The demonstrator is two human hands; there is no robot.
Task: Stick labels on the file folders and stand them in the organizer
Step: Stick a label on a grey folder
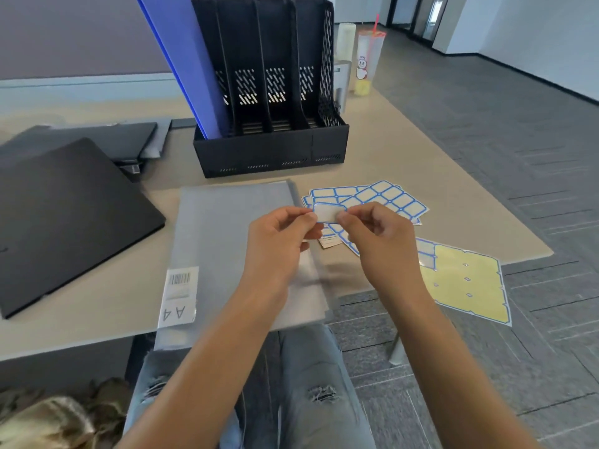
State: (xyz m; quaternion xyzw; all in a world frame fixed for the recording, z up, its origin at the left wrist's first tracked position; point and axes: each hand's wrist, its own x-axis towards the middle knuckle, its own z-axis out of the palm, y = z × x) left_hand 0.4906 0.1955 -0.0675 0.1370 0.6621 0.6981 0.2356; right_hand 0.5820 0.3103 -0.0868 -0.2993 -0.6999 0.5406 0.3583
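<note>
Label [327, 212] pinched between left hand [280, 236], right hand [377, 236]; laptop [64, 218], cup [368, 59] around.

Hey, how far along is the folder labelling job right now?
Done: one blue file folder stands in the black mesh organizer's leftmost slot. In hand: both the left hand and right hand pinch a blue-bordered white label. Left: sticking it on the grey translucent folder lying flat, then standing that one up.
</note>
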